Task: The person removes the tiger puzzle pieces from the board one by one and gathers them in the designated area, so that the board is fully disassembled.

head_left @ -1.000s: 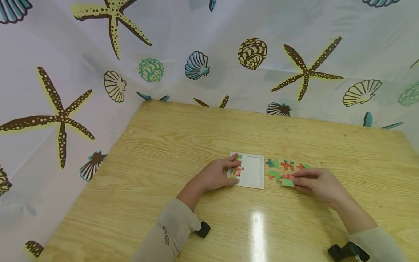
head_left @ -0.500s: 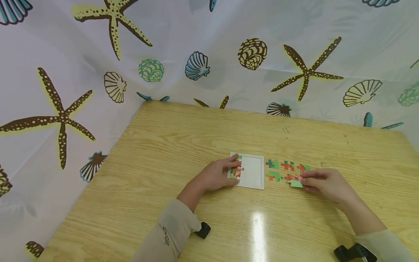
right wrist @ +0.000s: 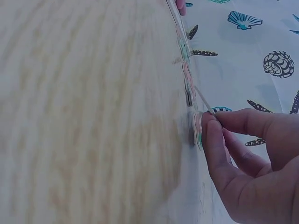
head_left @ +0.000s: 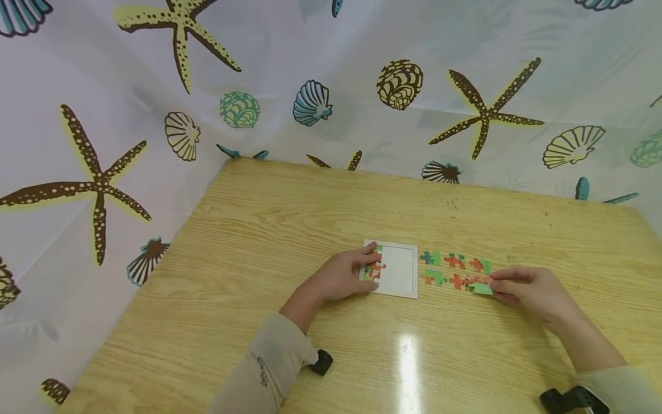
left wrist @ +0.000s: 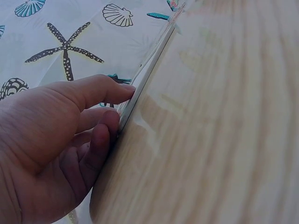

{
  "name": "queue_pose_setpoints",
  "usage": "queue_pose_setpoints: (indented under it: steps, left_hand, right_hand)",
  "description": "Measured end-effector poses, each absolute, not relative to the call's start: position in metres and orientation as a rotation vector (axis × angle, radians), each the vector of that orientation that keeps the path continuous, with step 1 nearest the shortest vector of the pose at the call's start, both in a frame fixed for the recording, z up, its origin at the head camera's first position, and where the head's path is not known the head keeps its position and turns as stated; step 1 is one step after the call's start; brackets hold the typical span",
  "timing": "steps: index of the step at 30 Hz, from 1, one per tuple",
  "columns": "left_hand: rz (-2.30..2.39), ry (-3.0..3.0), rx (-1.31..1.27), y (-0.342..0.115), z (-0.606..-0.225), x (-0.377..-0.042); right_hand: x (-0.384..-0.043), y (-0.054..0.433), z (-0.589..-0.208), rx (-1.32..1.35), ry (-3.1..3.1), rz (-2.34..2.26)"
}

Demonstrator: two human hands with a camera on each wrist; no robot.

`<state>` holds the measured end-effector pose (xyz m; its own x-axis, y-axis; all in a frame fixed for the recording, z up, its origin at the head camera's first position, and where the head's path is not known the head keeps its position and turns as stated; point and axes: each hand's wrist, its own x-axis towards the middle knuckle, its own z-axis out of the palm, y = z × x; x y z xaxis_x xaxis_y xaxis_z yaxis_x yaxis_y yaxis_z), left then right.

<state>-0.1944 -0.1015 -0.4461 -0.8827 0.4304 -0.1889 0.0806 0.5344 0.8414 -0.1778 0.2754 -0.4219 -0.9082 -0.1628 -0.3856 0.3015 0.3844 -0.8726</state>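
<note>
A white square puzzle board (head_left: 398, 270) lies on the table, its left strip filled with red and green pieces. My left hand (head_left: 341, 275) holds the board's left side, the thumb at the near edge and the fingers over the left strip; in the left wrist view the thumb (left wrist: 112, 89) presses the rim. My right hand (head_left: 535, 293) pinches a green-and-red puzzle piece (head_left: 483, 288) between thumb and fingertips, above the right end of the lower row of loose pieces. The right wrist view shows this piece (right wrist: 204, 99) edge-on, tilted. Fingertips cover part of it.
Loose jigsaw pieces (head_left: 433, 278) lie in two rows right of the board on the wooden table (head_left: 289, 213). A white cloth (head_left: 362, 132) printed with starfish and shells hangs behind and at the left. Each wrist carries a black device (head_left: 322, 363).
My right hand has moved rightward along the lower row with the pinched piece, uncovering loose pieces to its left. The left hand and the board have stayed in place.
</note>
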Motion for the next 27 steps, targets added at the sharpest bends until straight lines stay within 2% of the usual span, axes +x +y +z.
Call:
queue_pose_setpoints:
  steps: [16, 27]
  left_hand:
    - [1.285, 2.405, 0.408, -0.100, -0.446, -0.194]
    - [1.307, 2.379, 0.396, -0.100, -0.445, -0.194]
  right_hand:
    - [-0.178, 0.299, -0.428, 0.130, 2.225, -1.573]
    - [-0.179, 0.293, -0.429, 0.169, 2.315, -1.464]
